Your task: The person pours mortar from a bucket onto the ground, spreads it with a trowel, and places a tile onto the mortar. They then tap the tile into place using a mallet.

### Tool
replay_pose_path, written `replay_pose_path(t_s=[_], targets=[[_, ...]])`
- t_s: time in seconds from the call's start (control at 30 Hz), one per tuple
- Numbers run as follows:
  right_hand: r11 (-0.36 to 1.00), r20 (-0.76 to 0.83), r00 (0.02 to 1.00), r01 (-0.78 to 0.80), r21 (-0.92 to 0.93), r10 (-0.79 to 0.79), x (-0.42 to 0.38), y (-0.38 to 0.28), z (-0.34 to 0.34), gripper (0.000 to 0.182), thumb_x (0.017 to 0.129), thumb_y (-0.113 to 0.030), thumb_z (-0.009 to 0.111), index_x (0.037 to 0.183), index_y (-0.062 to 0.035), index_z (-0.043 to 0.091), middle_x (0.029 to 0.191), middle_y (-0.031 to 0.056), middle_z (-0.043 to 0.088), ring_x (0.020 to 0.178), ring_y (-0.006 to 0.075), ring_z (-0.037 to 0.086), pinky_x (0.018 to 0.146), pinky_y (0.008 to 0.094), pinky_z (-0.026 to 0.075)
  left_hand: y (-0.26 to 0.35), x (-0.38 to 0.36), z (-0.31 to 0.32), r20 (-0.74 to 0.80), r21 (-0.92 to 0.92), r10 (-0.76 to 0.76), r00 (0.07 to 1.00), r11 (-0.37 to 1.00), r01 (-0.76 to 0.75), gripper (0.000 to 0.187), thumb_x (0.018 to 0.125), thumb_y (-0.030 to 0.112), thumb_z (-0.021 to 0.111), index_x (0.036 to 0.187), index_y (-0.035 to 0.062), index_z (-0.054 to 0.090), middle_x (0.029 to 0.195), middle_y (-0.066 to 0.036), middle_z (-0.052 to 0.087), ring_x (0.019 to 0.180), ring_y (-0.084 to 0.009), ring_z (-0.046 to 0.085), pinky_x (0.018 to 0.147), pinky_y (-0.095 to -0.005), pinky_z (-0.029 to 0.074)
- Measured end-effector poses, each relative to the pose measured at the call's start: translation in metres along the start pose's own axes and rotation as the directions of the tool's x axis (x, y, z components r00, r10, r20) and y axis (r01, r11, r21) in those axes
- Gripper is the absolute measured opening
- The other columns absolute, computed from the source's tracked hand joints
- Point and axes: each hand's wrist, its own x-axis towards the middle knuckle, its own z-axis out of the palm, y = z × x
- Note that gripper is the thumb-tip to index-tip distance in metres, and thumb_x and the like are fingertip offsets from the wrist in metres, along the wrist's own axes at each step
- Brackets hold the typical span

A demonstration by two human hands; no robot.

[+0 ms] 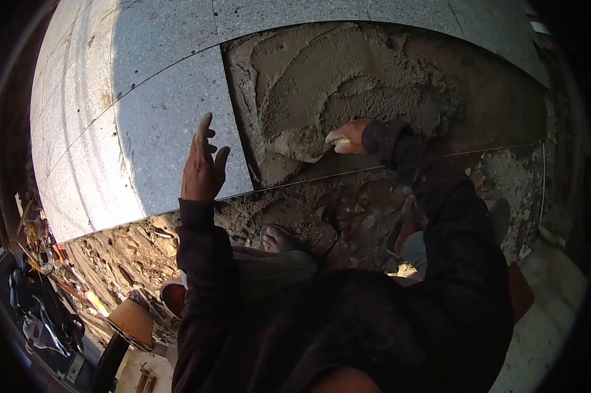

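Note:
Wet grey mortar [348, 72] lies spread in a bed beside the laid speckled tiles [171, 124], with curved strokes across its surface. My right hand [351, 136] is closed around the handle of a trowel [300, 144], whose blade is coated in mortar and lies low over the near left part of the bed. The grip is partly hidden by my fingers. Over the near corner of the closest tile, my left hand [203, 167] is open and holds nothing, its fingers pointing away from me.
A thin string [348, 173] runs along the near edge of the tiles and mortar. On my side lies rough, broken ground [125, 259], where my bare foot [277, 240] rests. An orange-tan container [131, 321] stands at lower left, beside dark clutter [40, 314].

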Motion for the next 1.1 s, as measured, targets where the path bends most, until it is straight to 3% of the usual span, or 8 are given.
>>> replay_pose_path(t_s=[0.07, 0.27, 0.37, 0.43, 0.63, 0.87, 0.9, 1.1], targets=[[0.97, 0.132, 0.991, -0.006, -0.242, 0.039, -0.028, -0.018, -0.022, 0.041, 0.081, -0.03, 0.055, 0.12, -0.0169, 0.048, 0.111, 0.0121, 0.056, 0.103, 0.03, 0.052, 0.086, 0.039, 0.042, -0.001, 0.0, -0.001, -0.035, 0.002, 0.045, 0.998, 0.999, -0.045, 0.07, 0.074, 0.0, 0.062, 0.133, 0.013, 0.025, 0.104, -0.015, 0.051, 0.074, -0.0234, 0.057, 0.061, -0.0326, 0.049], [0.756, -0.057, 0.941, -0.304, -0.58, 0.334, -0.137, 0.028, -0.079, 0.04, 0.08, -0.024, 0.056, 0.118, -0.0146, 0.051, 0.106, 0.008, 0.06, 0.087, 0.0235, 0.06, 0.076, 0.037, 0.047, -0.007, -0.002, 0.001, -0.007, 0.045, 0.05, 0.999, 0.998, -0.05, 0.072, 0.074, -0.001, 0.061, 0.134, 0.0118, 0.024, 0.104, -0.016, 0.052, 0.073, -0.022, 0.056, 0.062, -0.0319, 0.048], [0.913, -0.368, 0.84, -0.328, 0.243, 0.4, -0.175, 0.098, -0.087, 0.04, 0.083, -0.026, 0.052, 0.12, -0.0112, 0.047, 0.088, 0.0122, 0.061, 0.058, 0.0204, 0.056, 0.057, 0.0364, 0.047, -0.003, -0.004, 0.002, 0.012, 0.041, 0.023, 1.0, 0.999, -0.023, 0.071, 0.076, -0.001, 0.059, 0.135, 0.0121, 0.022, 0.104, -0.014, 0.051, 0.072, -0.0183, 0.057, 0.065, -0.0308, 0.048], [0.612, -0.505, 0.469, -0.1, 0.784, 0.724, -0.169, 0.127, -0.079, 0.045, 0.086, -0.03, 0.048, 0.124, -0.0076, 0.041, 0.072, 0.0114, 0.054, 0.043, 0.0161, 0.043, 0.044, 0.0358, 0.04, 0.003, 0.0, 0.005, 0.043, 0.068, 0.03, 0.999, 0.997, -0.033, 0.071, 0.076, -0.002, 0.059, 0.135, 0.0123, 0.022, 0.104, -0.014, 0.052, 0.072, -0.0183, 0.057, 0.066, -0.0309, 0.048], [0.625, -0.335, 0.735, -0.152, 0.766, 0.589, -0.109, 0.11, -0.033, 0.046, 0.089, -0.029, 0.045, 0.128, -0.0069, 0.034, 0.058, 0.0081, 0.046, 0.038, 0.0136, 0.037, 0.037, 0.0324, 0.033, 0.016, 0.001, 0.012, 0.049, 0.063, 0.04, 0.998, 0.997, -0.043, 0.069, 0.076, -0.003, 0.059, 0.134, 0.0116, 0.024, 0.106, -0.015, 0.051, 0.074, -0.0183, 0.057, 0.065, -0.0303, 0.048], [0.927, -0.179, 0.952, -0.18, 0.329, 0.249, -0.073, 0.04, 0.03, 0.043, 0.086, -0.034, 0.048, 0.12, -0.0073, 0.043, 0.078, 0.0134, 0.06, 0.053, 0.0205, 0.052, 0.051, 0.0382, 0.044, 0.032, 0.011, 0.019, 0.063, 0.07, 0.084, 0.995, 0.994, -0.088, 0.071, 0.073, 0.0, 0.063, 0.132, 0.0129, 0.026, 0.103, -0.015, 0.052, 0.076, -0.0232, 0.056, 0.064, -0.0325, 0.048], [0.997, -0.471, 0.881, 0.069, 0.039, -0.043, -0.056, 0.072, 0.056, 0.04, 0.086, -0.033, 0.047, 0.118, -0.0087, 0.045, 0.085, 0.0123, 0.061, 0.073, 0.0274, 0.059, 0.062, 0.0393, 0.046, 0.032, 0.012, 0.018, 0.05, 0.063, 0.089, 0.995, 0.994, -0.092, 0.071, 0.073, 0.001, 0.063, 0.132, 0.0134, 0.027, 0.103, -0.015, 0.052, 0.076, -0.0236, 0.056, 0.064, -0.0329, 0.048], [0.674, -0.327, 0.927, -0.359, -0.646, 0.181, -0.119, 0.061, 0.006, 0.032, 0.085, -0.032, 0.049, 0.116, -0.0237, 0.047, 0.102, 0.0121, 0.056, 0.091, 0.0302, 0.057, 0.076, 0.044, 0.043, 0.028, 0.012, 0.016, 0.046, 0.077, 0.134, 0.99, 0.988, -0.137, 0.07, 0.075, -0.002, 0.061, 0.133, 0.0115, 0.024, 0.105, -0.015, 0.051, 0.076, -0.0209, 0.057, 0.065, -0.032, 0.049]])
